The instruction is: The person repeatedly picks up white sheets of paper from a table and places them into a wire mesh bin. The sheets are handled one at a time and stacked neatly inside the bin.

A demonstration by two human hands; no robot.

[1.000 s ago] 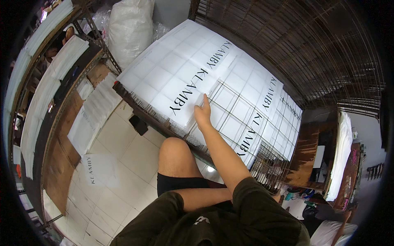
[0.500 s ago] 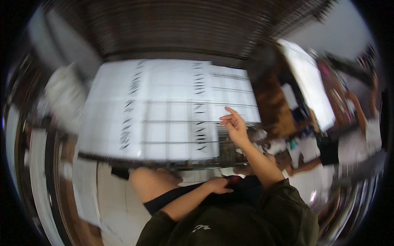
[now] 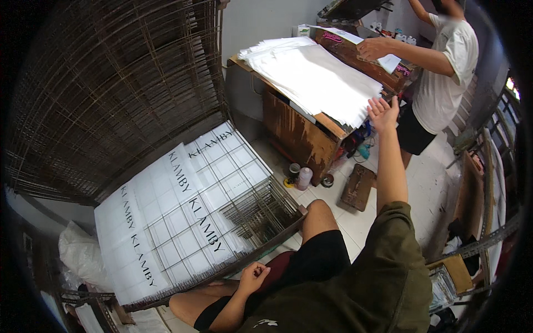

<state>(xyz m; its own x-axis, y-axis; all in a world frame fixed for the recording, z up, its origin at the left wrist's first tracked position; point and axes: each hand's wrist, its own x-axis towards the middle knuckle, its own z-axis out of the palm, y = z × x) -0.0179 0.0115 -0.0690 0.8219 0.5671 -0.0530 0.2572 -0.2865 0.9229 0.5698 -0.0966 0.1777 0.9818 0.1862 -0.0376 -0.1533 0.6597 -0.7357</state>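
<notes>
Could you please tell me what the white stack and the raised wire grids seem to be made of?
The white stack: thin sheets, smooth and bright, perhaps plastic or paper, judging by its loose, layered edges. The raised wire grids: probably metal, dull and dark, given their thin crossing bars.

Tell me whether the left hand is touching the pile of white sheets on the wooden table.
No, the left hand is by the lap, apart from the pile.

Wire rack [image 3: 261,222]: printed sheets [image 3: 139,222] spread over it, some overlapping; bare mesh at its right corner. Wooden counter [image 3: 294,130]: loose white stack [image 3: 316,72], edges uneven. Tiled floor [image 3: 413,191]: pinkish bottle [image 3: 304,179], jar [image 3: 293,170], brown slab [image 3: 359,187].
</notes>
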